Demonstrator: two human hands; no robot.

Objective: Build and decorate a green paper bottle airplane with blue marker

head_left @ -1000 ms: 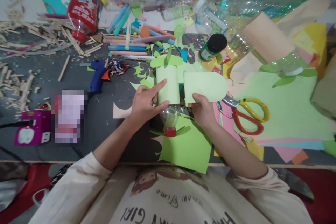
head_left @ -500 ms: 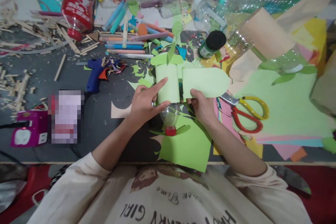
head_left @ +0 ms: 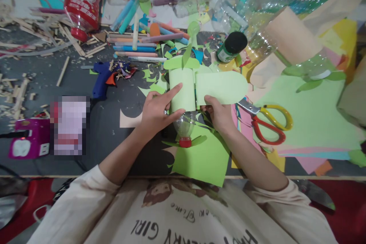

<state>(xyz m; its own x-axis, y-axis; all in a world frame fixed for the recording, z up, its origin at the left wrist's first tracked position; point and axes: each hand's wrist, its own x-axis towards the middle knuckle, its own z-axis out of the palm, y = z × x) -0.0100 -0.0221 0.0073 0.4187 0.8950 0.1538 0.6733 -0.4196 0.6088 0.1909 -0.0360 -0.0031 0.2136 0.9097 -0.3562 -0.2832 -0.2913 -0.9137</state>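
A plastic bottle (head_left: 184,122) with a red cap lies cap toward me, its body wrapped in pale green paper (head_left: 185,78). Green paper leaf shapes (head_left: 178,63) stick out at its far end. My left hand (head_left: 157,110) grips the wrapped bottle from the left, index finger along the paper and thumb near the bottle's neck. Between the thumb and fingers of my right hand (head_left: 215,110) is a pale green paper wing (head_left: 223,87) with a rounded outer end. Its straight inner edge is right beside the wrapped bottle; whether they touch is unclear.
Scissors (head_left: 265,122) with red and yellow handles lie right, by green paper sheets (head_left: 314,118). A blue glue gun (head_left: 101,80), a phone (head_left: 70,126) and a purple box (head_left: 30,139) are left. Behind lie markers (head_left: 137,48), a black-capped jar (head_left: 231,47) and bottles (head_left: 82,11).
The paper wing in my right hand has moved slightly left, closer to the wrapped bottle. My left hand keeps its grip on the bottle.
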